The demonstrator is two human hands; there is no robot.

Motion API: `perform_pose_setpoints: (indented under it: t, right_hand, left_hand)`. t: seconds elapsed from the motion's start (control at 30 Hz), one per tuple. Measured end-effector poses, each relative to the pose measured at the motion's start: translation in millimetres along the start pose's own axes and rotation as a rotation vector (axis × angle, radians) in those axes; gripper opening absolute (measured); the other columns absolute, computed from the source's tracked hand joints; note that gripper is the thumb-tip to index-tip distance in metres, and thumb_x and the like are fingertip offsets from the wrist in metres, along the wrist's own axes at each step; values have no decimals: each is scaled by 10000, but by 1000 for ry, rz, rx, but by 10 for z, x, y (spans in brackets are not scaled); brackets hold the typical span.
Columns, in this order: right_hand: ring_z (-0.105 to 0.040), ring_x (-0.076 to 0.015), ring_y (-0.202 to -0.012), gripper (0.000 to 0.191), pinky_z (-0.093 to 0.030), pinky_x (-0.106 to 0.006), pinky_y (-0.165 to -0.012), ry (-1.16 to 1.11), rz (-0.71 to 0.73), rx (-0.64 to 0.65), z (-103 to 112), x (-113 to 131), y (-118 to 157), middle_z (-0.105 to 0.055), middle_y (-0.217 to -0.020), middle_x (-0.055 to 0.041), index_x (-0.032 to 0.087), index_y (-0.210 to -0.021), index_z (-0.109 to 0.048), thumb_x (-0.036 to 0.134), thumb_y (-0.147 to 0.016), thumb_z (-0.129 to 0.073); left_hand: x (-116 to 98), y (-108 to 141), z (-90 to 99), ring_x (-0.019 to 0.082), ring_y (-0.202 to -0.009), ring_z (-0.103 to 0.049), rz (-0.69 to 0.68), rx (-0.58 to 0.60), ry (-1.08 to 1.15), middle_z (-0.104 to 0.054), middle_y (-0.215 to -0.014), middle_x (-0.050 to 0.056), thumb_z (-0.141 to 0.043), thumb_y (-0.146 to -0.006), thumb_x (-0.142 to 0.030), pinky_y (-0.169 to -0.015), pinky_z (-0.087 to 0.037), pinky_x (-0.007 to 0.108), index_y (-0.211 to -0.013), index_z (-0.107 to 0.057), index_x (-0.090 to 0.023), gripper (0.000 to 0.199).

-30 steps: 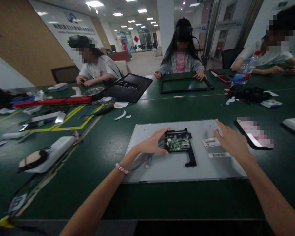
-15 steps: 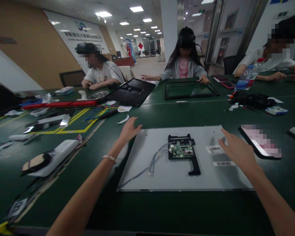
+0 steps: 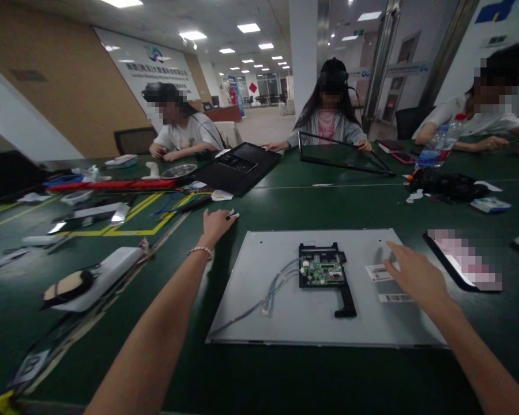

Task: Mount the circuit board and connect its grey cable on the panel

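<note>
A flat grey display panel (image 3: 251,288) lies face down before me. A black plastic bracket (image 3: 348,302) with a green circuit board (image 3: 322,273) sits on its back, and a grey cable (image 3: 246,311) runs from it toward the lower left corner. Beyond the panel's upper left corner, my left hand (image 3: 216,226) is closed in a pinch on a small white strip (image 3: 232,215), mostly hidden by the fingers. Over the panel's right side is my right hand (image 3: 419,276), fingers stretched out and holding nothing, near two white labels (image 3: 377,273).
A phone (image 3: 458,259) lies right of the panel. On the left are a white device (image 3: 99,274), wires and a red bar (image 3: 112,185). Across the table, a person holds a black frame (image 3: 346,167) beside a black back cover (image 3: 237,167). Bottles (image 3: 436,147) stand at right.
My left hand has moved left, off the panel's corner, and taken hold of the white strip that lay on the table. The person opposite has raised the black frame. My right hand has barely moved.
</note>
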State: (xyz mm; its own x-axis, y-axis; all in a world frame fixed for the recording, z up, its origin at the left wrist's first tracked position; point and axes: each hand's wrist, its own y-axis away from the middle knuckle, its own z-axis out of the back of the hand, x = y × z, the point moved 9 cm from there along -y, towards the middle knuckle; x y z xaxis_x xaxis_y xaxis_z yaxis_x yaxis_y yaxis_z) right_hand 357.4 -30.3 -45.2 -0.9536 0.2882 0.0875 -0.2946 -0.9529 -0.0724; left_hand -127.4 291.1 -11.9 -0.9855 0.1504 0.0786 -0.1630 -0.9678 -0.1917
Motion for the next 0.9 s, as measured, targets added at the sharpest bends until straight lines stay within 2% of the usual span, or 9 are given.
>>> perform_pose_setpoints:
  t: [0.1, 0.23, 0.33, 0.4, 0.53, 0.7, 0.9]
  right_hand:
    - [-602, -348, -1079, 498, -514, -436, -768, -1, 16, -23, -20, -6, -8, -591, -1333, -127, 182, -1372, -497, 404, -952, -348]
    - [-605, -345, -1080, 470, -512, -422, -753, -5, 58, -62, -32, 4, -18, -617, -1279, -142, 182, -1315, -546, 407, -945, -364]
    - [-618, -344, -1043, 449, -513, -424, -724, -9, 76, -90, -19, 18, -14, -638, -1228, -150, 185, -1269, -584, 406, -940, -371]
    - [-627, -345, -1009, 435, -513, -428, -699, -10, 82, -107, -5, 31, -6, -645, -1208, -149, 191, -1239, -607, 401, -935, -378]
    - [-632, -342, -974, 419, -511, -429, -686, -2, 92, -140, 12, 46, -2, -655, -1187, -148, 200, -1216, -625, 395, -924, -397]
    - [-636, -320, -975, 404, -509, -430, -736, -29, 116, -149, -6, 45, -15, -660, -1171, -146, 195, -1199, -626, 387, -928, -396]
    - [-638, -308, -958, 379, -498, -425, -745, -47, 114, -130, -9, 27, -17, -661, -1178, -136, 211, -1181, -629, 389, -926, -413]
  left_hand:
    - [-71, -6, -2, 281, -1045, -657, -71, -3, -127, -732, -1062, 132, -391, -930, -409, -1136, -194, 486, -1060, -723, -163, 434]
    - [-134, -2, -6, 285, -1033, -661, -133, 30, -178, -732, -998, 176, -380, -932, -282, -1069, -330, 419, -957, -740, -120, 395]
    - [-139, -10, 26, 322, -1012, -664, -119, 35, -179, -722, -981, 209, -388, -935, -331, -915, -454, 390, -938, -740, -107, 417]
    - [-147, -21, 46, 329, -968, -676, -102, 42, -172, -721, -971, 210, -380, -943, -408, -829, -489, 369, -945, -739, -111, 466]
    - [-176, -45, 66, 320, -948, -682, -79, 64, -132, -723, -1001, 192, -403, -923, -505, -783, -504, 341, -1009, -729, -119, 512]
    - [-204, -62, 69, 302, -996, -668, -62, 56, -59, -721, -1059, 173, -479, -883, -520, -815, -499, 311, -1061, -717, -124, 495]
    - [-225, -38, 27, 300, -971, -676, -41, 36, -71, -719, -1023, 194, -412, -907, -276, -836, -504, 340, -1007, -720, -95, 371]
